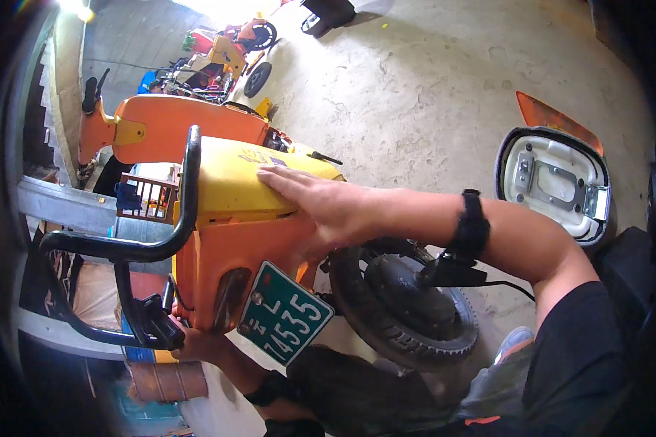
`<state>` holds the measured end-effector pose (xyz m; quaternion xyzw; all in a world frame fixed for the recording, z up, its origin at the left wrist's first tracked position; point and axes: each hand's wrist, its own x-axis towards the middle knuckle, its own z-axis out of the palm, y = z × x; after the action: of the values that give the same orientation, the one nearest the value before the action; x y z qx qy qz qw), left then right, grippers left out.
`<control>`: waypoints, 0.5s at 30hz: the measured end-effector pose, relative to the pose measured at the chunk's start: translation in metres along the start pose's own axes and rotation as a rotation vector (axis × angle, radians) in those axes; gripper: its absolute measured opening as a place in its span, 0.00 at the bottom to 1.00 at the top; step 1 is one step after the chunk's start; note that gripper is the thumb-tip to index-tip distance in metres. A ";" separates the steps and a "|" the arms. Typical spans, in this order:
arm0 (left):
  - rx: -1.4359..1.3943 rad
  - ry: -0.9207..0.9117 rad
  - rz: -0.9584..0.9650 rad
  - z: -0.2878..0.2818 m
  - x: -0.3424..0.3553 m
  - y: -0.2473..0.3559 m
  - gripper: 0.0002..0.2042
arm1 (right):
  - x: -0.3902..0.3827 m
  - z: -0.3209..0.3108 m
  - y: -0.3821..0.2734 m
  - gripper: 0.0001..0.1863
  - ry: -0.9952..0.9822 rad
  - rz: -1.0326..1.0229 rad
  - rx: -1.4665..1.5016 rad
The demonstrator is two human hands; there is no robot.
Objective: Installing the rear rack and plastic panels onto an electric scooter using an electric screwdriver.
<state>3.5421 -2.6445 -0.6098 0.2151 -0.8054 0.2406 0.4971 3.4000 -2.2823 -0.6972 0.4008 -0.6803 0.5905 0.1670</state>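
Note:
An orange and yellow electric scooter (226, 240) fills the left half of the view, looking tilted to one side. Fingers stretched out, my right hand (321, 200) lies flat on its yellow body panel (226, 171). Low on the left, my left hand (189, 342) is at the orange tail by the black bracket (160, 324) of the tubular rack (192, 189); its fingers are mostly hidden, so I cannot tell its grip. A green licence plate (284, 313) hangs between my arms, beside the black rear wheel (408, 306).
A white-lined scooter part with a metal latch (557, 182) lies on the concrete floor (415, 87) at right, next to an orange panel (557, 120). Another orange scooter and a loose tyre (257, 79) are at the back. Grey metal beams (65, 200) stand on the left.

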 end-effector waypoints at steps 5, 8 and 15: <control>-0.157 0.015 -0.061 0.000 -0.007 -0.002 0.39 | -0.009 0.000 0.005 0.58 -0.072 0.041 -0.068; 0.047 -0.027 0.065 -0.005 -0.006 -0.003 0.40 | -0.006 0.002 0.008 0.54 -0.010 -0.023 -0.051; -0.210 -0.117 0.004 -0.012 0.000 0.001 0.35 | 0.001 0.009 0.021 0.45 0.088 -0.144 -0.164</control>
<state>3.5499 -2.6367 -0.6054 0.1739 -0.8543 0.1429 0.4685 3.3855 -2.2917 -0.7129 0.4071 -0.6880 0.5362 0.2710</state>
